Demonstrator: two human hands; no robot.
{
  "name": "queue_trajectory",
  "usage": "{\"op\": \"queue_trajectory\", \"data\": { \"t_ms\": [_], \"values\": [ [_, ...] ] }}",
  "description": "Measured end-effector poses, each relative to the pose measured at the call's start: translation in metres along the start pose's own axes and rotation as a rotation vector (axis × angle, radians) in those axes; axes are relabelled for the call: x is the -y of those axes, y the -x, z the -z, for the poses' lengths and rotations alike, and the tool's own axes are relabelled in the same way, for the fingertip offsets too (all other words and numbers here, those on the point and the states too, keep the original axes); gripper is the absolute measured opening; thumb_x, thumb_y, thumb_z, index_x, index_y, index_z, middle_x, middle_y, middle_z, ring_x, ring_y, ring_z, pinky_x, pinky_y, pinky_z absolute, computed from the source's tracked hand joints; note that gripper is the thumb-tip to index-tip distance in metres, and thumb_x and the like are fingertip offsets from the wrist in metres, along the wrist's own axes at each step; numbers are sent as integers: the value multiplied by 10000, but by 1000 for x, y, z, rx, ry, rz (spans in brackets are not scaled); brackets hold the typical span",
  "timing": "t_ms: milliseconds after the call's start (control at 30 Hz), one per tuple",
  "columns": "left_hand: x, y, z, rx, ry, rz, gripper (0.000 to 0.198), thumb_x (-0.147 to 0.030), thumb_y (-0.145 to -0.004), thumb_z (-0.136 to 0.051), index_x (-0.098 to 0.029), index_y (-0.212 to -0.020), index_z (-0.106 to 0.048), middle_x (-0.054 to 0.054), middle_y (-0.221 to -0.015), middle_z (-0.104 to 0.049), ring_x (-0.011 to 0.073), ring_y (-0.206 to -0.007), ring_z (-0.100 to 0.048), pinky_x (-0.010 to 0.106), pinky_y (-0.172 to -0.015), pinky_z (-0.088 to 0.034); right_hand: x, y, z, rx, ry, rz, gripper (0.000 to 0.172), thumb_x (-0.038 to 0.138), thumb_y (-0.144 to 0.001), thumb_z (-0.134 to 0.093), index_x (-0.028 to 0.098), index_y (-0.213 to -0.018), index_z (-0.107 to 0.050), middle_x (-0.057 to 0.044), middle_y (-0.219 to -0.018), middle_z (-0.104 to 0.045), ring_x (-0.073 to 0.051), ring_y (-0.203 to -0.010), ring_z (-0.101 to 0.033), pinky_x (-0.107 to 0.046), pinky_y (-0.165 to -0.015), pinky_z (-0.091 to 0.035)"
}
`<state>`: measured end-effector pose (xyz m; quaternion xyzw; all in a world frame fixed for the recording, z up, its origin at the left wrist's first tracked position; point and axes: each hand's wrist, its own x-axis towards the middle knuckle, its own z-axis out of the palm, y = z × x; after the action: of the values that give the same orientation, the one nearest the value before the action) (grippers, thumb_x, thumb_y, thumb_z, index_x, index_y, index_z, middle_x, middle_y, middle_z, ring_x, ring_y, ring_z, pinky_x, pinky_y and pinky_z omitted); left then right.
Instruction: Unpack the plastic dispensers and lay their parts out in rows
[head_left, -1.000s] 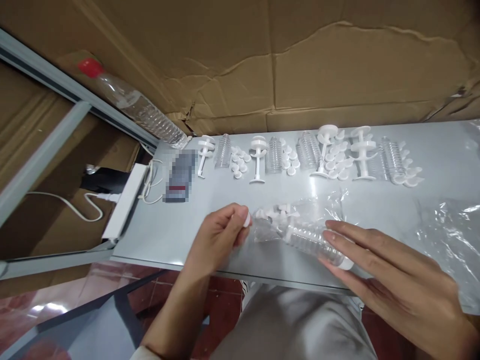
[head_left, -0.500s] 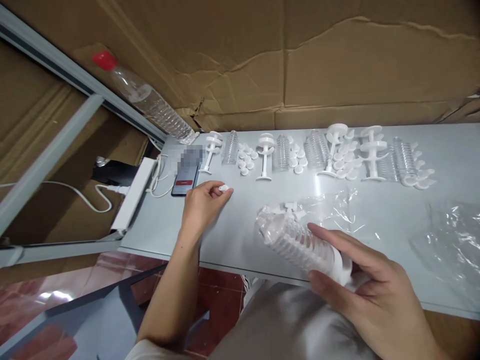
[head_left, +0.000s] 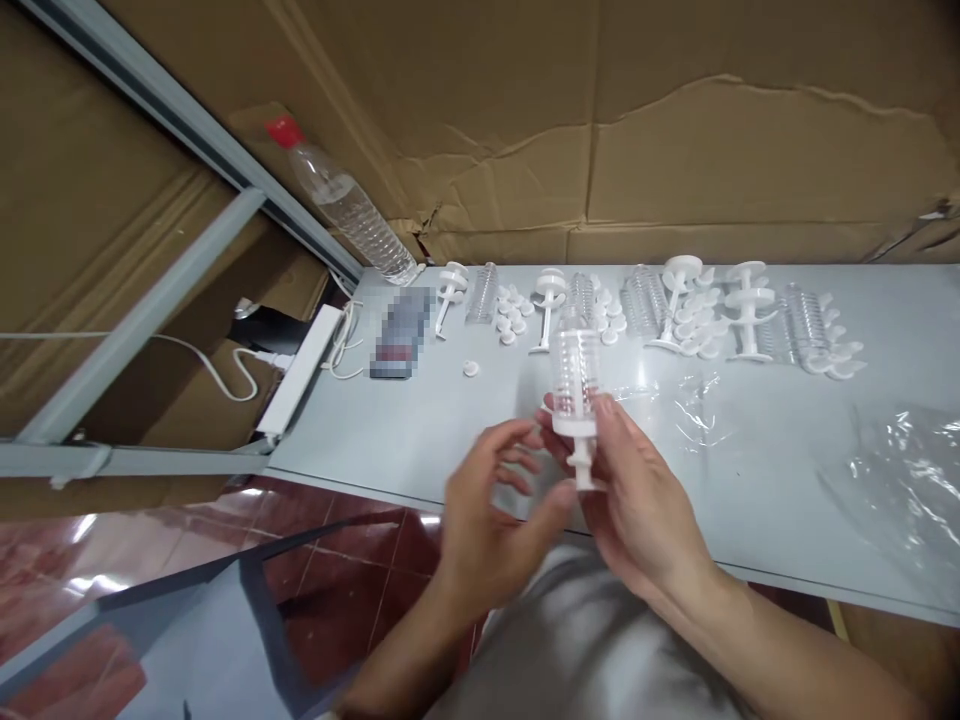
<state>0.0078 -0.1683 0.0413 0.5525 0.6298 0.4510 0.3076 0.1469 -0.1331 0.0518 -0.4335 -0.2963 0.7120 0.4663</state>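
Observation:
In my right hand is a clear ribbed plastic syringe, held upright by its lower part. It has a white collar and a white plunger end that points down. My left hand is just left of the syringe, thumb and fingers apart, with nothing visible in it; some blur softens its fingertips. A small white cap-like piece lies on the table by itself. Behind the hands, white plungers, clear ribbed barrels and clusters of small white pieces stand or lie in a row.
A grey table runs along a cardboard wall. On the left are a phone, a power strip with cables and a red-capped water bottle. Clear plastic bags lie to the right.
My left hand has let go of the small white piece on the table and moved right, beside the syringe. My right hand has brought the syringe leftward and turned it upright; the wrapping around it is gone.

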Motion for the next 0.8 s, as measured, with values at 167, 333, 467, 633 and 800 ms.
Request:
{"op": "queue_trajectory", "data": {
  "t_ms": [167,333,467,633,800],
  "values": [
    [-6,-7,-34,-86,-156,-27,522,-334,-924,-750,-264,-1417,-591,79,-1200,-727,193,-919,-700,324,-789,-584,-6,-6,-15,22,-35,35,559,691,-967,-588,256,-1313,-649,-61,-1127,-778,-219,-1051,-749,-377,-921,-626],
    [-7,-19,-33,-99,-245,-79,471,-356,-965,-715,-238,-1403,-586,74,-1159,-761,194,-903,-717,316,-786,-573,-4,-8,-4,48,-133,71,511,612,-937,-692,269,-1309,-622,-51,-1256,-750,-204,-1090,-741,-367,-968,-615],
    [-5,-21,-27,-30,-352,-271,563,-368,-990,-677,-206,-1497,-492,135,-1304,-708,234,-1084,-726,323,-845,-584,16,-14,6,43,-122,139,455,501,-877,-818,273,-1238,-659,-24,-1224,-760,-175,-1062,-741,-320,-980,-594],
    [-2,-31,-29,-69,-395,-276,551,-423,-988,-672,-187,-1465,-527,136,-1273,-716,233,-1034,-733,300,-757,-572,23,-27,0,16,-141,122,339,515,-829,-858,229,-959,-731,-3,-953,-764,-140,-850,-712,-247,-789,-580],
    [-8,-34,-7,139,-152,25,410,-512,-1026,-597,-196,-1273,-684,53,-969,-754,187,-810,-687,280,-712,-532,26,-47,-2,-66,-156,219,331,529,-834,-844,228,-916,-732,2,-933,-732,-140,-894,-705,-291,-900,-599]
  ]
}}
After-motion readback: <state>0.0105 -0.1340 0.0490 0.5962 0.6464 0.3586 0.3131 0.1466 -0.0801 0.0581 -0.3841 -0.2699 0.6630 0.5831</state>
